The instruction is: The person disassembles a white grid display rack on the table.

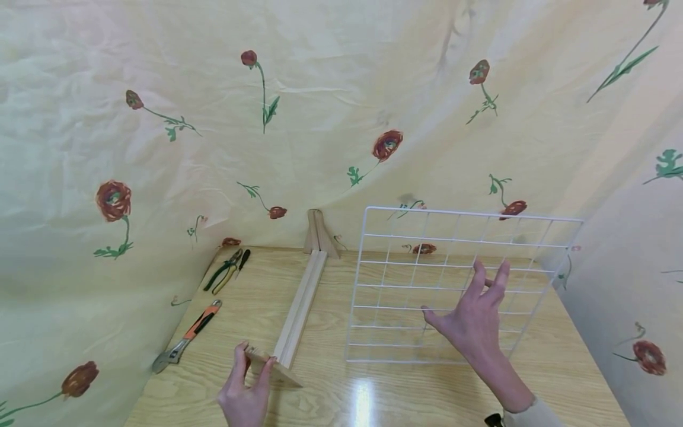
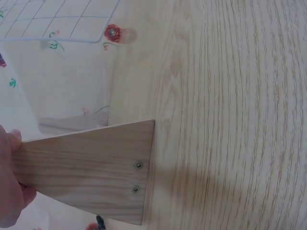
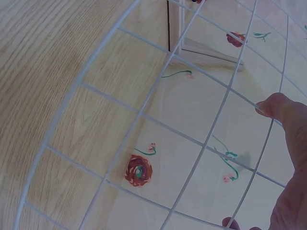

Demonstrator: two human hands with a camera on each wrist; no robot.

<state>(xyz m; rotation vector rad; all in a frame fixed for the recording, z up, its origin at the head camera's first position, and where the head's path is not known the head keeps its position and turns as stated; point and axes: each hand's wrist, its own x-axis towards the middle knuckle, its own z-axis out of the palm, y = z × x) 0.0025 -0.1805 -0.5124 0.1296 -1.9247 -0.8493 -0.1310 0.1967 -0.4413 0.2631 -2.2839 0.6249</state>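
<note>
My left hand [image 1: 245, 385] pinches the narrow top of a flared wooden end piece [image 2: 91, 167], thumb on one side and fingers on the other. Two metal fasteners show near its wide bottom edge. From this piece a long grooved wooden rail [image 1: 302, 308] runs back to a matching far end piece [image 1: 319, 234] by the wall cloth. My right hand [image 1: 475, 323] holds a white wire grid panel [image 1: 438, 288], tilted, to the right of the rail. Its fingers are spread over the wires, and the right wrist view shows the thumb on a wire with fingertips partly hidden below.
Along the table's left edge lie pliers [image 1: 233, 259] with green and yellow handles, a black-handled screwdriver [image 1: 244, 258] and an adjustable wrench [image 1: 198, 326] with an orange and black grip. Floral cloth [image 1: 320, 118] hangs around the wood-grain table [image 1: 405, 391]. A small black object [image 1: 493, 420] shows at the right sleeve.
</note>
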